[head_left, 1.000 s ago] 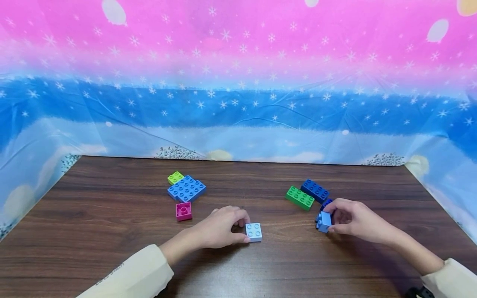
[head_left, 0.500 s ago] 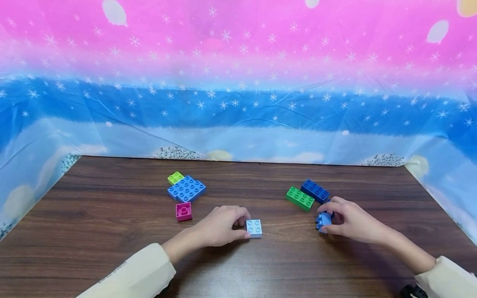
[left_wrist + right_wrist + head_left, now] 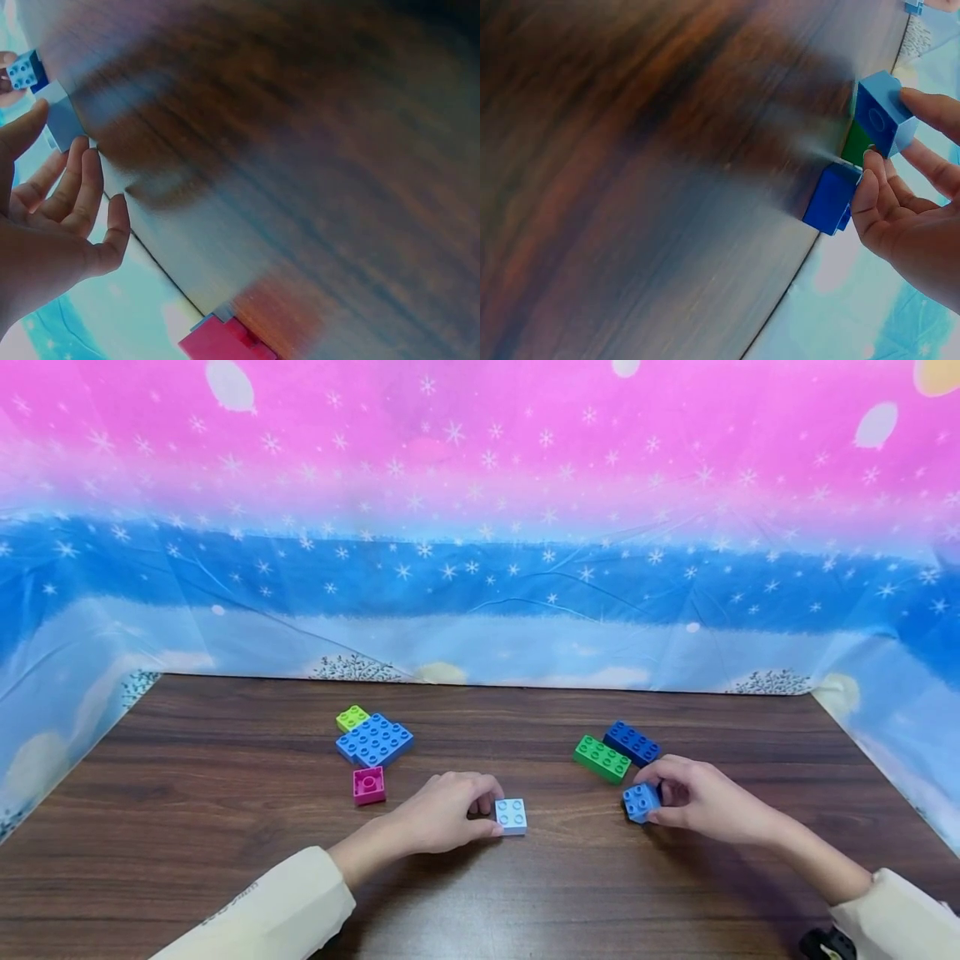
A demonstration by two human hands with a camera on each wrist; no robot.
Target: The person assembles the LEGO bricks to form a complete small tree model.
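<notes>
My left hand (image 3: 452,812) pinches a pale blue, nearly white 2x2 building brick (image 3: 511,817) between thumb and fingers, its studs facing up near the table's middle. In the left wrist view the same pale brick (image 3: 63,114) shows at the fingertips. On the right, my right hand (image 3: 708,799) holds a mid-blue 2x2 brick (image 3: 641,802) by thumb and fingers, tilted with its studs toward the camera. The right wrist view shows this blue brick's (image 3: 885,112) hollow underside, off the table. Close by the right fingers stands a dark blue brick (image 3: 832,199), mostly hidden in the head view.
Beyond the right hand lie a green 2x4 brick (image 3: 602,759) and a dark blue 2x4 brick (image 3: 632,742). At the left are a lime brick (image 3: 352,718), a blue studded plate (image 3: 375,740) and an upturned magenta brick (image 3: 369,786). A printed cloth (image 3: 480,568) hangs behind the wooden table (image 3: 225,793).
The blue brick in my right hand has turned from studs sideways to studs facing up toward the camera, and shifted slightly left. My left hand has slid the pale brick slightly away.
</notes>
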